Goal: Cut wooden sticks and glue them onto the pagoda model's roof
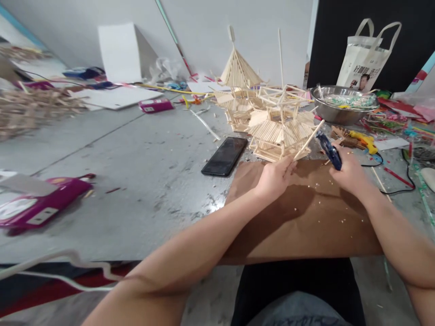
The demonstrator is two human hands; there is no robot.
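My left hand (277, 177) is closed around a thin wooden stick (309, 140), which slants up to the right from its fingers. In my right hand (350, 170) are blue-handled pliers (329, 150), their head pointing up and left, close to the stick's upper end. Just behind my left hand stands a pagoda-like model (282, 129) built from wooden sticks, with a tall upright stick rising from its open top. A second stick model (239, 74) with a pointed roof is behind it. Brown paper (306, 226) lies under both hands, with small pale scraps on it.
A black phone (224, 156) lies left of the paper. To the right are a yellow glue gun (364, 141) with its black cord, and a metal bowl (331, 115) before a white bag (360, 63). Purple packs (50, 203) and piled sticks (37, 108) are on the left.
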